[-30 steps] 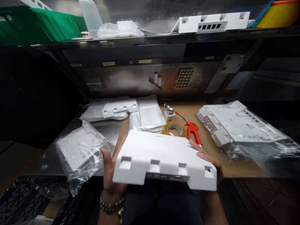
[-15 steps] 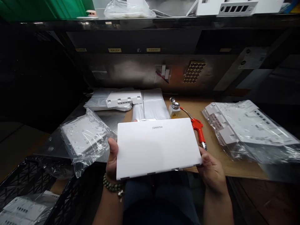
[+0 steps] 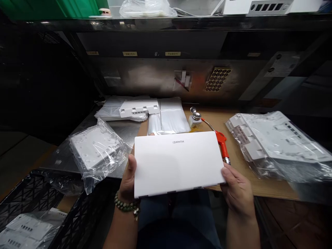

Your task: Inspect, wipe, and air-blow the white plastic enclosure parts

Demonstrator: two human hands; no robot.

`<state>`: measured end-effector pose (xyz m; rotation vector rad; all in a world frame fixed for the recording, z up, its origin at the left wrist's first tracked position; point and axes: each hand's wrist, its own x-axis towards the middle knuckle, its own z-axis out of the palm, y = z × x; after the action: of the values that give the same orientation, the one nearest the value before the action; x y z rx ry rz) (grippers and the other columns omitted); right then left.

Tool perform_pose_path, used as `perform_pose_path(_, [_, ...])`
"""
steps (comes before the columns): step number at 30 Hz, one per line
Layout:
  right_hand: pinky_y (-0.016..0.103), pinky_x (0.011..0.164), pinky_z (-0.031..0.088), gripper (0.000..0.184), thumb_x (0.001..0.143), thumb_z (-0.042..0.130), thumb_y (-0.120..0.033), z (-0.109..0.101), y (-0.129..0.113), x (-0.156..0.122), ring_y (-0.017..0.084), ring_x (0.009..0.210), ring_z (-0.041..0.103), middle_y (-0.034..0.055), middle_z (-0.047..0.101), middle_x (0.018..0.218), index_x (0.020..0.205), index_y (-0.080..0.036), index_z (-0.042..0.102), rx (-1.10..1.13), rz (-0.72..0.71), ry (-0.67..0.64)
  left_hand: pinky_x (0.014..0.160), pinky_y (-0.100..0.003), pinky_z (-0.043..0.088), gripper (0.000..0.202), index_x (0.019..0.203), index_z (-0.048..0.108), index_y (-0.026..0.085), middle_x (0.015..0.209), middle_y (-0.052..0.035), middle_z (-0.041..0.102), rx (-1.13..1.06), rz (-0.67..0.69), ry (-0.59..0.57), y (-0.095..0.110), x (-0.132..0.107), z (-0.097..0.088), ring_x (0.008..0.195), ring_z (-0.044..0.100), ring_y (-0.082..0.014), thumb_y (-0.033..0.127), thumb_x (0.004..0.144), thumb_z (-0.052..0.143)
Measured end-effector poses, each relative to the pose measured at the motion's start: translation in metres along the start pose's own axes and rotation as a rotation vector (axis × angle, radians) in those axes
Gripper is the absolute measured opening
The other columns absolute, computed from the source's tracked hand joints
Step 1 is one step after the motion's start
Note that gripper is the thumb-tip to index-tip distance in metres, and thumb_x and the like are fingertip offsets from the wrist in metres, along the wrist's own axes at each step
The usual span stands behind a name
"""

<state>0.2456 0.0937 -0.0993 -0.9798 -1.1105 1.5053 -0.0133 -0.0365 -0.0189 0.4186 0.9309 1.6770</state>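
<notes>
Both my hands hold a flat white plastic cover with a grey logo near its far edge, smooth face up, over the front edge of the bench. My left hand, with a bead bracelet on the wrist, grips its near left corner, thumb on top. My right hand grips the near right corner. Behind the cover lies a red air blow gun, partly hidden by it.
Bagged white covers lie at the left and right. A white housing rests on flat bags at the back, beside a small dispenser bottle. A black crate with bagged parts stands low left. A shelf runs overhead.
The cover was turned from its slotted edge facing me to its smooth logo face up. The tape roll is now hidden behind it. The view dropped a little.
</notes>
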Motion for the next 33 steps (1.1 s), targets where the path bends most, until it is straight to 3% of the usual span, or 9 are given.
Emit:
perform_pose_path(2, [0.043, 0.089, 0.065, 0.036, 0.083, 0.084, -0.043, 0.002, 0.000, 0.000, 0.030, 0.099, 0.078, 0.0094, 0.082, 0.106, 0.113, -0.023, 0.082, -0.003, -0.035, 0.084, 0.112, -0.048, 0.051, 0.083, 0.154, 0.048, 0.024, 0.148, -0.0134, 0.063, 0.160, 0.068, 0.075, 0.002, -0.002, 0.000, 0.140, 0.054, -0.0402, 0.066, 0.086, 0.072])
perform_pose_path(4, [0.042, 0.090, 0.064, 0.035, 0.082, 0.085, -0.041, 0.004, 0.001, 0.001, 0.029, 0.099, 0.078, 0.0086, 0.082, 0.105, 0.112, -0.022, 0.082, -0.015, -0.064, 0.136, 0.104, -0.041, 0.057, 0.093, 0.151, 0.050, 0.022, 0.139, -0.0130, 0.069, 0.331, 0.112, 0.119, 0.005, -0.005, 0.001, 0.133, 0.061, -0.0394, 0.046, 0.072, 0.093])
perform_pose_path(7, [0.042, 0.090, 0.064, 0.035, 0.080, 0.087, -0.040, 0.003, 0.002, 0.001, 0.027, 0.096, 0.078, 0.0080, 0.082, 0.105, 0.110, -0.022, 0.082, -0.014, -0.084, 0.168, 0.092, -0.036, 0.062, 0.094, 0.148, 0.052, 0.023, 0.129, -0.0109, 0.075, 0.449, 0.097, 0.144, 0.008, -0.009, 0.006, 0.119, 0.070, -0.0362, 0.033, 0.067, 0.097])
perform_pose_path(11, [0.041, 0.085, 0.065, 0.037, 0.077, 0.090, -0.038, 0.002, 0.003, 0.001, 0.025, 0.089, 0.078, 0.0068, 0.082, 0.101, 0.109, -0.022, 0.082, 0.026, -0.087, 0.204, 0.085, -0.036, 0.065, 0.074, 0.146, 0.056, 0.021, 0.123, -0.0119, 0.077, 0.311, 0.075, 0.230, 0.004, -0.007, 0.007, 0.113, 0.073, -0.0349, 0.043, 0.082, 0.086])
perform_pose_path(15, [0.040, 0.082, 0.065, 0.038, 0.076, 0.090, -0.039, 0.002, 0.003, 0.000, 0.025, 0.087, 0.078, 0.0065, 0.082, 0.098, 0.109, -0.022, 0.082, 0.041, -0.095, 0.214, 0.095, -0.039, 0.063, 0.059, 0.136, 0.068, 0.020, 0.128, -0.0115, 0.075, 0.116, 0.154, 0.311, -0.001, 0.008, -0.007, 0.120, 0.070, -0.0330, 0.059, 0.092, 0.069])
perform_pose_path(19, [0.041, 0.085, 0.064, 0.037, 0.079, 0.087, -0.042, 0.002, 0.003, 0.001, 0.027, 0.094, 0.078, 0.0079, 0.082, 0.103, 0.110, -0.021, 0.082, -0.001, -0.106, 0.192, 0.100, -0.035, 0.060, 0.048, 0.137, 0.067, 0.026, 0.142, -0.0087, 0.068, 0.147, 0.267, 0.325, 0.000, 0.016, -0.018, 0.128, 0.065, -0.0283, 0.052, 0.096, 0.067])
perform_pose_path(24, [0.041, 0.091, 0.062, 0.037, 0.080, 0.087, -0.041, -0.001, 0.005, 0.002, 0.028, 0.102, 0.077, 0.0074, 0.082, 0.106, 0.110, -0.021, 0.082, -0.046, -0.107, 0.186, 0.103, -0.040, 0.059, 0.082, 0.155, 0.045, 0.027, 0.148, -0.0115, 0.063, 0.391, 0.148, 0.204, 0.000, 0.001, -0.001, 0.134, 0.061, -0.0350, 0.038, 0.084, 0.085])
perform_pose_path(27, [0.042, 0.089, 0.063, 0.036, 0.080, 0.087, -0.042, -0.001, 0.006, 0.003, 0.027, 0.097, 0.077, 0.0074, 0.082, 0.104, 0.108, -0.021, 0.082, -0.046, -0.113, 0.221, 0.107, -0.043, 0.057, 0.078, 0.158, 0.043, 0.028, 0.148, -0.0100, 0.064, 0.412, 0.131, 0.210, -0.003, -0.006, 0.012, 0.135, 0.060, -0.0360, 0.044, 0.090, 0.078])
perform_pose_path(33, [0.041, 0.080, 0.065, 0.036, 0.079, 0.087, -0.044, 0.001, 0.000, 0.002, 0.028, 0.091, 0.078, 0.0090, 0.082, 0.101, 0.105, -0.019, 0.082, -0.016, -0.116, 0.220, 0.124, -0.041, 0.039, 0.050, 0.137, 0.069, 0.028, 0.148, -0.0025, 0.064, 0.492, 0.281, 0.566, -0.007, -0.009, 0.018, 0.147, 0.048, -0.0313, 0.053, 0.093, 0.071])
